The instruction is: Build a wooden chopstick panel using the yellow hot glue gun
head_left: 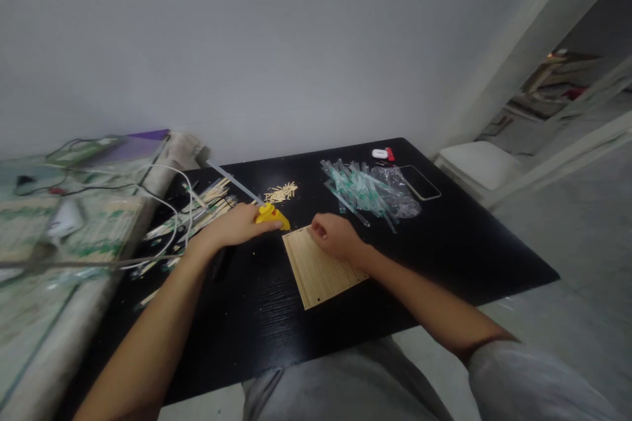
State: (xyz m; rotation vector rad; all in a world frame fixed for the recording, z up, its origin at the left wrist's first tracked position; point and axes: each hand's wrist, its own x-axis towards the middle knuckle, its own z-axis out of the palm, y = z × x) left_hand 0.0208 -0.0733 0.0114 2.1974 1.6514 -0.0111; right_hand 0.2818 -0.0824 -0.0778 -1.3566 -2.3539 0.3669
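My left hand (236,226) is closed around a yellow glue gun (270,214) that lies low on the black table (444,243), its nozzle pointing at the far-left corner of a flat panel of wooden sticks (318,266). A clear glue stick (232,181) juts out behind the gun. My right hand (334,235) rests on the panel's far edge with its fingers curled; whether they pinch anything I cannot make out.
A small heap of short wooden bits (281,192) lies beyond the gun. Plastic wrappers (368,191), a phone (419,182) and a red-and-white item (383,154) sit far right. Long sticks (210,200) and white cables (168,204) clutter the left edge.
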